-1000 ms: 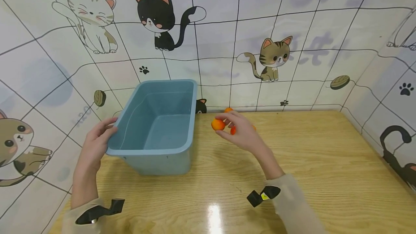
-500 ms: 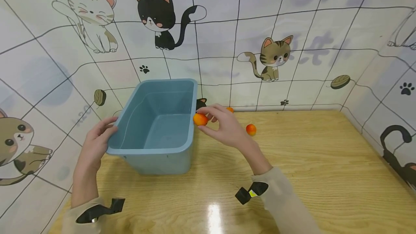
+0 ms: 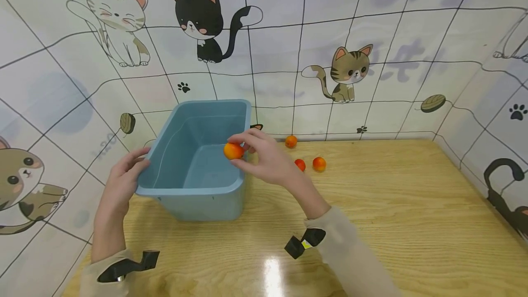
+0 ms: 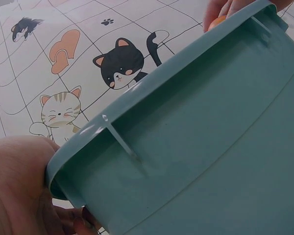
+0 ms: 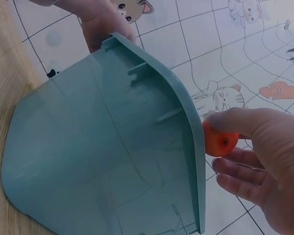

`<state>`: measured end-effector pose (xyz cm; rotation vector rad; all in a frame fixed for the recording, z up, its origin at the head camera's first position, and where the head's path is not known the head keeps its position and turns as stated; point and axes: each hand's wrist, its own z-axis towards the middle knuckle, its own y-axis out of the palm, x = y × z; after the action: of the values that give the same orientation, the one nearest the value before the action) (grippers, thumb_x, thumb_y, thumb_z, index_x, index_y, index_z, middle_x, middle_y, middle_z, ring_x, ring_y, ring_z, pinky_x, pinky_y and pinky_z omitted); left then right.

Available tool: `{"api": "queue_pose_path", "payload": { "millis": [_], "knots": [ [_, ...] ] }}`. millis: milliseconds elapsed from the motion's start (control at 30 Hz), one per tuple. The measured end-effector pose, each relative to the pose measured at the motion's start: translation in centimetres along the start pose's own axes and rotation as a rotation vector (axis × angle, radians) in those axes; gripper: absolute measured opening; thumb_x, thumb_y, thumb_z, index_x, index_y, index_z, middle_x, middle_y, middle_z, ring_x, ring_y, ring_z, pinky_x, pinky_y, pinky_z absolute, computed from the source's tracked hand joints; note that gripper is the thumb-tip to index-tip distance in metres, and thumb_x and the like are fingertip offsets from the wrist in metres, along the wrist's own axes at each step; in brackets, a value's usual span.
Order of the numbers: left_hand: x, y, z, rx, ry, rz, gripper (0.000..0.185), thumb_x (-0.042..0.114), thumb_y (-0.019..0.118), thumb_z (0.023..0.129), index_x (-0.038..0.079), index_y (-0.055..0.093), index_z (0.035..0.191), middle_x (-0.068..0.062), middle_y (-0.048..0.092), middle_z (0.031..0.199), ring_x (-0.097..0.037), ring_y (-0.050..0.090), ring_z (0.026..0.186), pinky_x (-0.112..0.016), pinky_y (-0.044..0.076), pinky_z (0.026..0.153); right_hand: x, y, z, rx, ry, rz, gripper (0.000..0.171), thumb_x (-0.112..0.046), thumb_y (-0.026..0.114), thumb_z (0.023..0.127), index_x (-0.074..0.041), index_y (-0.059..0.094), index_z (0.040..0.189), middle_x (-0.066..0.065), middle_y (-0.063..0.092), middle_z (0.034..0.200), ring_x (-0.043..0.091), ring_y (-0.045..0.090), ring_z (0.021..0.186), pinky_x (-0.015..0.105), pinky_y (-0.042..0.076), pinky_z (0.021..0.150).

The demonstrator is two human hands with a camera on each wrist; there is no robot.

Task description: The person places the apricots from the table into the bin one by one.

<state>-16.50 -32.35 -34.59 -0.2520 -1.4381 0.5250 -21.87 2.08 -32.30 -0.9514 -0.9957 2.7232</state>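
Head: right grip point(image 3: 267, 158), spread just fruit-wide, pinches orange fruit point(image 3: 233, 151); blue bin point(image 3: 191, 192) below grip; three fruits point(image 3: 319, 164) to its right; left wrist: left grip point(image 4: 20, 186) curled on bin's rim; right wrist: thumb pressing fruit beside rim.

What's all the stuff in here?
table: one, yellowish, lower half
tub: one, blue, on the table
held fruit: one, orange, at the tub's right rim
loose fruits: three, orange-red, right of the tub
walls: three, pale, left, back, right
printed cats: several, mixed colours, on the walls
other prints: several, mixed colours, same walls
sleeves: two, beige, near the bottom
wrist straps: two, black, on the sleeves
left hand: one, bare, gripping the tub
right hand: one, bare, holding fruit
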Motion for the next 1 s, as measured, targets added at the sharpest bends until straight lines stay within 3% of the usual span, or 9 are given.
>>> {"api": "queue_pose_path", "payload": {
  "millis": [200,733,1000],
  "knots": [
    [-0.1,0.1,0.1,0.004,0.000,0.002,0.052,0.034,0.044,0.109,0.005,0.041,0.153,-0.014,0.052,0.131,-0.004,0.058,0.098,-0.017,0.050,0.077,-0.2,0.5,0.2,-0.025,0.009,0.010,0.039,-0.015,0.079,0.089,-0.007,0.067,0.125,0.005,0.062,0.116,0.017,0.060,0.093,0.038,0.055,0.082],
    [-0.3,0.1,0.2,0.006,-0.001,-0.002,0.052,0.033,0.044,0.109,0.005,0.040,0.153,-0.014,0.052,0.130,-0.005,0.058,0.098,-0.017,0.050,0.076,0.1,0.8,-0.3,-0.019,0.013,0.006,0.041,-0.016,0.080,0.089,-0.007,0.066,0.126,0.005,0.063,0.116,0.020,0.061,0.094,0.030,0.052,0.086],
    [-0.2,0.0,0.2,0.003,-0.011,0.000,0.053,0.034,0.043,0.109,0.005,0.040,0.153,-0.014,0.052,0.131,-0.005,0.058,0.099,-0.017,0.050,0.077,0.5,0.5,-0.8,-0.018,0.058,0.034,0.041,-0.015,0.079,0.089,-0.006,0.066,0.127,0.006,0.062,0.116,0.021,0.062,0.096,0.035,0.054,0.086]
  ]
}}
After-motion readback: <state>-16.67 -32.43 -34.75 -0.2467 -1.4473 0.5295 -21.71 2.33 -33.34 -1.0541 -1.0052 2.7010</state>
